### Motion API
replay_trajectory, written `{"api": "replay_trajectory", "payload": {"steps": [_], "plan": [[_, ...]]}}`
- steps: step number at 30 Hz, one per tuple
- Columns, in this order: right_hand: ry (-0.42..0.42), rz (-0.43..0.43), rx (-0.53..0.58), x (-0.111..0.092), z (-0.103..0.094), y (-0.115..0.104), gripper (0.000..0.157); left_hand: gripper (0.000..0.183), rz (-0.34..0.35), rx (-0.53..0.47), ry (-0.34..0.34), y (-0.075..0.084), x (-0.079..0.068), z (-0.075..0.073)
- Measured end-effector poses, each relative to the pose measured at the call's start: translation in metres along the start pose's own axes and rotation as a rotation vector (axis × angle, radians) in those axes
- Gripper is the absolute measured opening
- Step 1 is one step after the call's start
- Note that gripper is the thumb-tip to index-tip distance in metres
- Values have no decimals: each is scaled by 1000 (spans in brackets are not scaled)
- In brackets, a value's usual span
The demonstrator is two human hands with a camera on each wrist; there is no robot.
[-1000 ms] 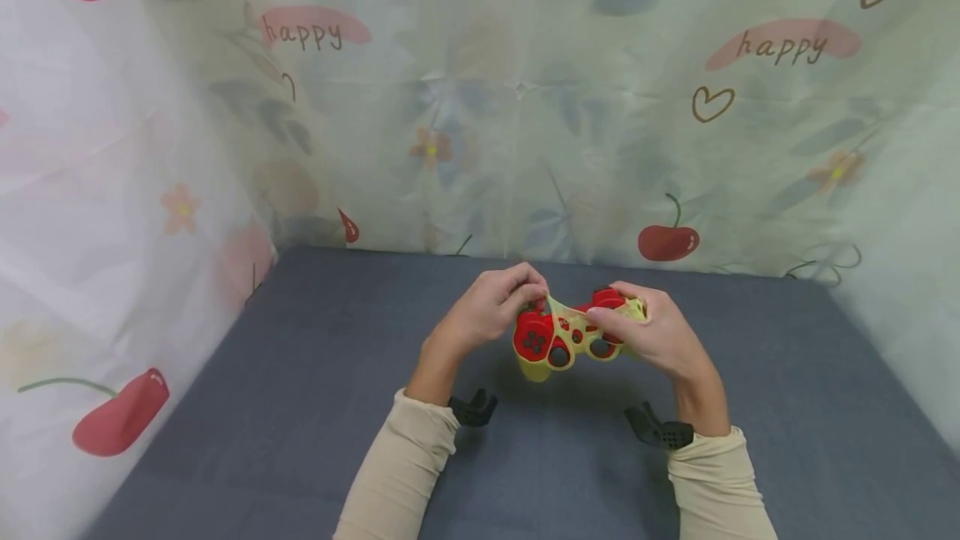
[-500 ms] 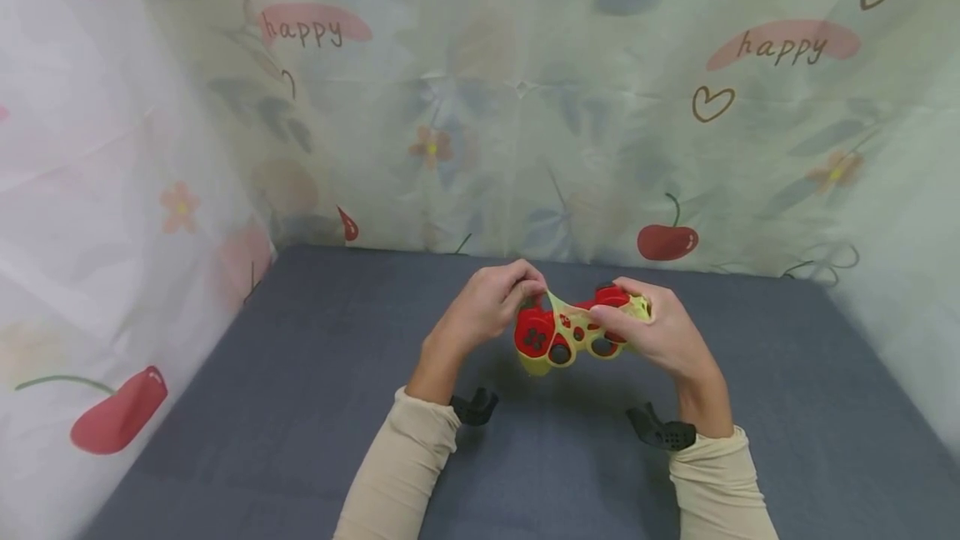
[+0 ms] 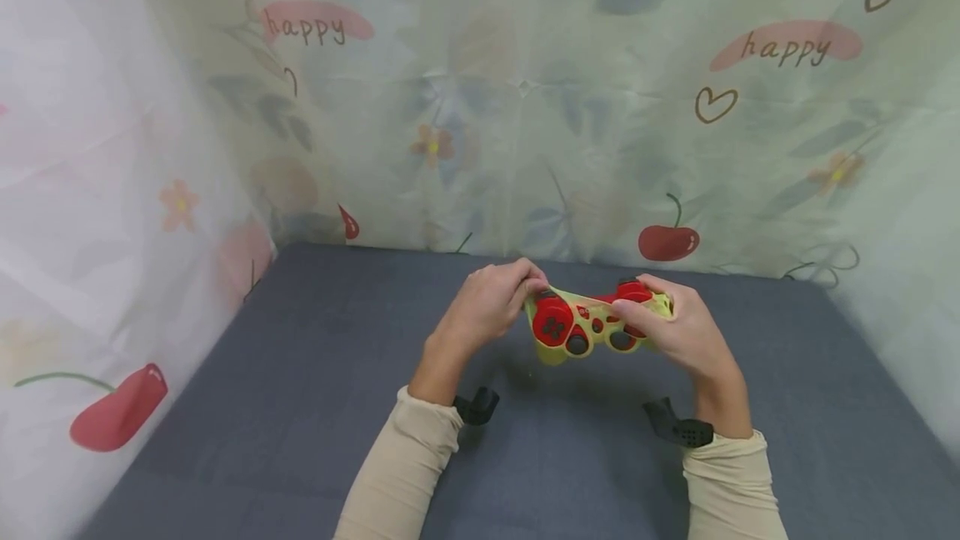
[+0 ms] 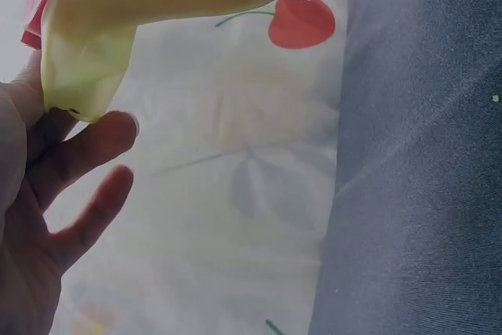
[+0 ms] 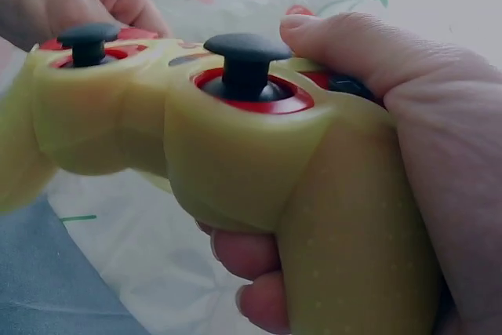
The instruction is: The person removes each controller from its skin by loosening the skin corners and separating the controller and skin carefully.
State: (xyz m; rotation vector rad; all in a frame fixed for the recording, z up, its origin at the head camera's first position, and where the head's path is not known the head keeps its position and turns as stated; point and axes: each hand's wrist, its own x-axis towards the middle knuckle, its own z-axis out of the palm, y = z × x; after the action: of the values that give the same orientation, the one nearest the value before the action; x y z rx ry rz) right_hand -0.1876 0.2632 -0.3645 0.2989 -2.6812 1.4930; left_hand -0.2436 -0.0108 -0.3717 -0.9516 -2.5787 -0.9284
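A red game controller (image 3: 553,322) with black sticks and buttons is held above the table, wearing a stretchy yellow silicone cover (image 3: 598,332). My right hand (image 3: 686,327) grips its right end, thumb over the front and fingers curled behind the yellow grip, as the right wrist view shows. At the upper left corner my left hand (image 3: 491,298) pinches the cover's edge and draws it outward. In the left wrist view the pulled yellow flap (image 4: 90,72) hangs between thumb and fingers, while the other fingers (image 4: 90,217) stand free. The controller's back is mostly hidden.
A dark grey cloth covers the table (image 3: 300,407). Behind and beside it hangs a pale curtain (image 3: 480,173) printed with cherries, flowers and hearts. Each wrist wears a black camera mount, one on the left (image 3: 476,407) and one on the right (image 3: 678,425).
The controller and my right hand have shifted right. The cover's left part, earlier pulled up off the red face near the middle, now reaches round the left button pad. My left hand keeps pinching its edge.
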Motion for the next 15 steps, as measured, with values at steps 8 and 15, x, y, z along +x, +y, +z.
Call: {"api": "replay_trajectory", "payload": {"steps": [8, 15], "plan": [[24, -40, 42, 6, 3, 10, 27, 17, 114, 243, 165, 9, 2, -2], [101, 51, 32, 10, 8, 11, 38, 16, 174, 356, 257, 12, 1, -1]]}}
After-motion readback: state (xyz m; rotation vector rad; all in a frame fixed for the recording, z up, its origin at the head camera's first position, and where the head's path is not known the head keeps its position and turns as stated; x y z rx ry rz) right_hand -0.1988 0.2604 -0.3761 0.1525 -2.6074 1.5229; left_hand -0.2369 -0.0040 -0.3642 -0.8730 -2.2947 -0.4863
